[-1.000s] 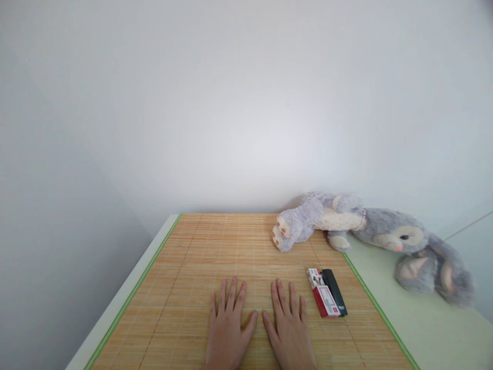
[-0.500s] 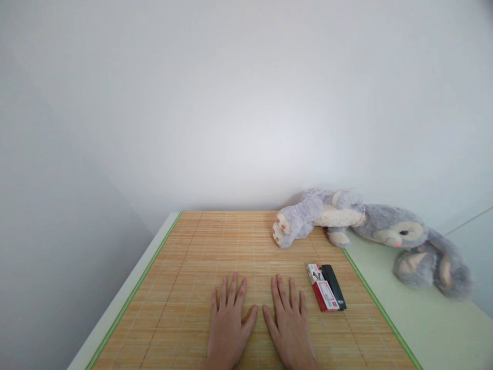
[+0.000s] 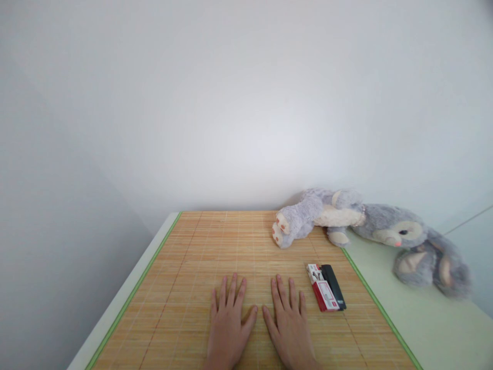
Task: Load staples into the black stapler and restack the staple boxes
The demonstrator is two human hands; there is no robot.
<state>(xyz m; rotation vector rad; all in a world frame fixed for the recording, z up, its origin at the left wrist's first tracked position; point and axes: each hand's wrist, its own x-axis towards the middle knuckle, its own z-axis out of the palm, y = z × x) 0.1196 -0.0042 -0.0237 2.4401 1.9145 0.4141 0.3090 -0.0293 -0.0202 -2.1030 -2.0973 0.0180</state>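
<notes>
My left hand (image 3: 228, 326) lies flat on the bamboo mat (image 3: 185, 288), fingers spread, holding nothing. Beside it my right hand (image 3: 289, 326) rests palm down in the same way, with a small gap between the two thumbs. To the right of my right hand, apart from it, lies a small red and white box (image 3: 325, 293) whose far end shows some metal bits too small to name. Against the box's right side sits a long black object (image 3: 334, 288), perhaps a stapler.
A grey plush rabbit (image 3: 335, 216) lies on its side at the back right, partly on the mat, its head and ears on the pale tabletop (image 3: 431, 329). A white wall (image 3: 246, 113) stands right behind the table.
</notes>
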